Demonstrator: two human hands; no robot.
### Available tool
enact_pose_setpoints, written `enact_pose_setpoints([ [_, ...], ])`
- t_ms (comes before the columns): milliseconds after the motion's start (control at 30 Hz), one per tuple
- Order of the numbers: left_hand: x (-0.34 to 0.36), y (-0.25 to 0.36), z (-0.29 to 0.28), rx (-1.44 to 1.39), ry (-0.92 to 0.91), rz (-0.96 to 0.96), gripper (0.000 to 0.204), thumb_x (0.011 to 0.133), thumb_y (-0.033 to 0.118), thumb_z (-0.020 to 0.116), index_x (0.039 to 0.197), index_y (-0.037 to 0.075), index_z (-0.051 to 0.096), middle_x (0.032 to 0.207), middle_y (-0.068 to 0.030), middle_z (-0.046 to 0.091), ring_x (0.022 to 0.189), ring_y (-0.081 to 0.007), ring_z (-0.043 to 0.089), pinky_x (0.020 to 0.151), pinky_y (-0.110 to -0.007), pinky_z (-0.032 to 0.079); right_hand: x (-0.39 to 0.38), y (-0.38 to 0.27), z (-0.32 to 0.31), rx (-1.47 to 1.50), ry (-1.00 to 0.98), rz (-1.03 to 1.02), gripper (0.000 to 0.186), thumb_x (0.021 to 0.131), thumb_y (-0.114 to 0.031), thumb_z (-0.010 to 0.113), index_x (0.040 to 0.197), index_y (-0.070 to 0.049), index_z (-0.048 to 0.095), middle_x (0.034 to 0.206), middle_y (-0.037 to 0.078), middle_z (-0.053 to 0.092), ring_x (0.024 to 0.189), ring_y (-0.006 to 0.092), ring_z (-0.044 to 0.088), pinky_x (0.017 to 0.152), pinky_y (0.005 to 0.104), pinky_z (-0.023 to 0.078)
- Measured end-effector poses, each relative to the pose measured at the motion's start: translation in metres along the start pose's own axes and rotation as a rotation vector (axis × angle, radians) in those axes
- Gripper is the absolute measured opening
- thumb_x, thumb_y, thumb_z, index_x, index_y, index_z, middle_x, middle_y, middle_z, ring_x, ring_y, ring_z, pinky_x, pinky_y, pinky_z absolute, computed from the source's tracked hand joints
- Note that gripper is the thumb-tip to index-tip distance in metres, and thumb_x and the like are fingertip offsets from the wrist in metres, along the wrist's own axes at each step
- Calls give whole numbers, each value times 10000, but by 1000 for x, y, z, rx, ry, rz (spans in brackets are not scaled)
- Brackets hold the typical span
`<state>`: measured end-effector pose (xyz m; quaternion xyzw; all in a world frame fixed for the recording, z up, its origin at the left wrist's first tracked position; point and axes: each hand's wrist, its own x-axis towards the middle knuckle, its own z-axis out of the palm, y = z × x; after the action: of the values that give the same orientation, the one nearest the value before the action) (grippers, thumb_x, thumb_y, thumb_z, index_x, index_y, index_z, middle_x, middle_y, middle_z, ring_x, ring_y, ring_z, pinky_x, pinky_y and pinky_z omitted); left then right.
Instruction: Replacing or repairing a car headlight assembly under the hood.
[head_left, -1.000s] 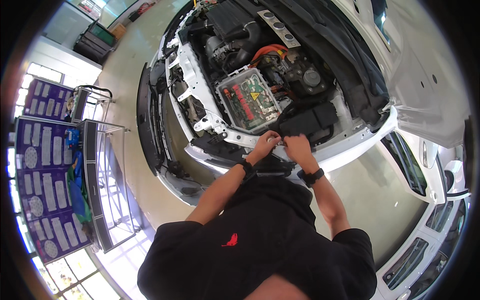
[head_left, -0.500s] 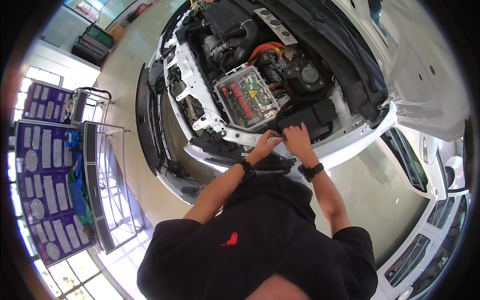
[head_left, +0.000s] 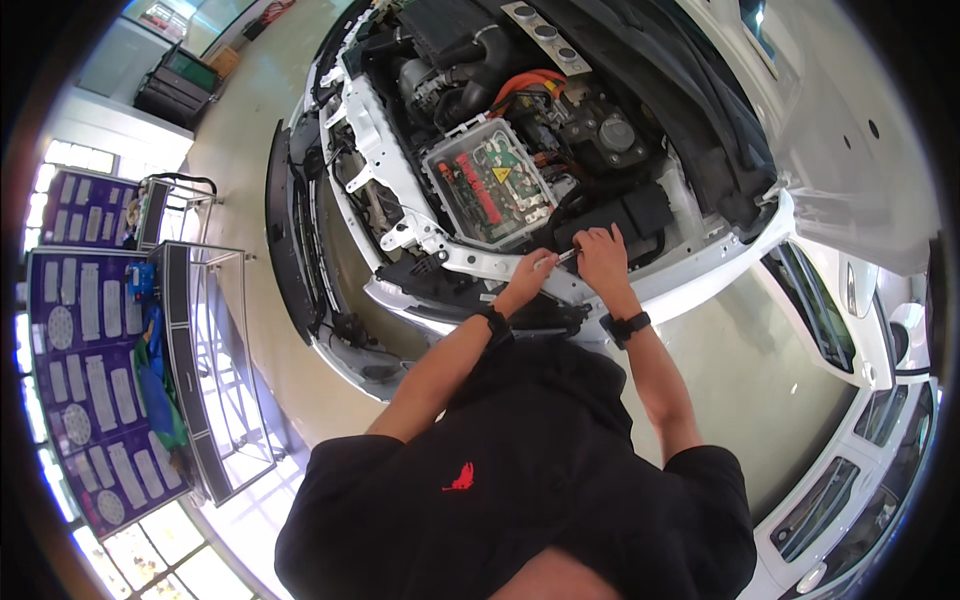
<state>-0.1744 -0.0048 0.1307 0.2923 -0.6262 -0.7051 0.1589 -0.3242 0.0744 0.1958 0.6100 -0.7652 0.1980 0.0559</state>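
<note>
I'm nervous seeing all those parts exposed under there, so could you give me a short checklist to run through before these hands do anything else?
1. Small pale item held: ok, it is in the fingers of the left hand.
2. Right hand gripping it too: cannot tell; its fingers are near the item's right end.
3. Gloves on, if wanted: not ok; both hands are bare.
4. Wrists bare: not ok; each wears a dark band.
5. Fingers away from the orange cables: ok, clearly apart.
6. Power off in the see-through box: cannot tell.
</note>
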Motion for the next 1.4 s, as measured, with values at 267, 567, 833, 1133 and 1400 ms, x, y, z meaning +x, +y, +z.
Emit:
enact_pose_setpoints([
  [267,4,5,-5,-35,90,55,179,872,209,520,882,33,554,775,27,511,733,-43,449,649,-213,387,-13,-25,-23,205,-711,66,306,629,-239,676,880,-90,584,783,127,626,756,326,598,661,419,472],
  [567,2,5,-8,-308,41,-134,194,886,233,505,907,47,558,763,28,504,666,-35,440,536,-211,372,-2,-6,5,8,47,3,126,687,-136,599,808,-116,571,745,91,605,765,258,591,933,402,357],
  [833,-1,7,-2,-24,-9,-13,208,869,210,533,949,18,541,726,11,532,721,-43,480,591,-192,378,-43,-30,-16,357,-689,157,191,683,-229,637,813,-99,584,748,110,608,747,283,596,722,425,447],
  [1133,6,15,-7,-60,-62,-129,195,852,199,554,887,7,561,718,1,527,606,-54,466,563,-186,375,-33,-3,0,-46,-107,115,140,707,-168,607,835,-115,591,732,94,614,724,264,597,797,396,425],
  [1400,7,-3,-4,27,12,32,200,863,199,532,861,3,573,729,-10,545,625,-61,479,557,-204,389,-48,-21,-22,159,-585,149,224,682,-195,647,873,-92,590,774,111,617,789,263,599,813,427,419],
])
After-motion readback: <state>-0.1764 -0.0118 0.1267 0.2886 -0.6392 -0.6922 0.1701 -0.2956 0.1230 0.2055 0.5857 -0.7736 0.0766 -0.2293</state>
